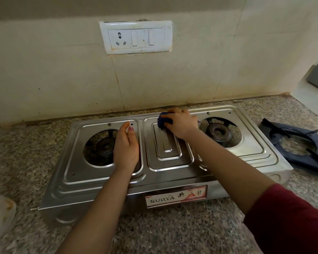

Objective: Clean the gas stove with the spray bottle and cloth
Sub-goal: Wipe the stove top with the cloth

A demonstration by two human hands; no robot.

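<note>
- Speckled granite surface [173,233] against a cream tiled wall [62,79]; a white switch plate [135,37] with one socket and two switches is mounted above.
- Gas stove [165,177]: stainless steel, two burners, standing on the surface just before the wall; a "SURYA" label [176,196] is on its front.
- Left burner [104,144] and right burner [218,132]: both uncovered in their round openings.
- Pan support [297,143]: dark, lying on the surface just right of the stove.
- Left hand [126,145]: resting on the stove top beside the left burner, fingers [124,129] straight and close together, holding nothing.
- Right hand [180,123]: fingers [174,113] curled and clamped on the cloth.
- Cloth [162,120]: dark blue, bunched, pressed to the rear of the stove's centre panel.
- Sleeve [290,222]: maroon, on the right arm.
</note>
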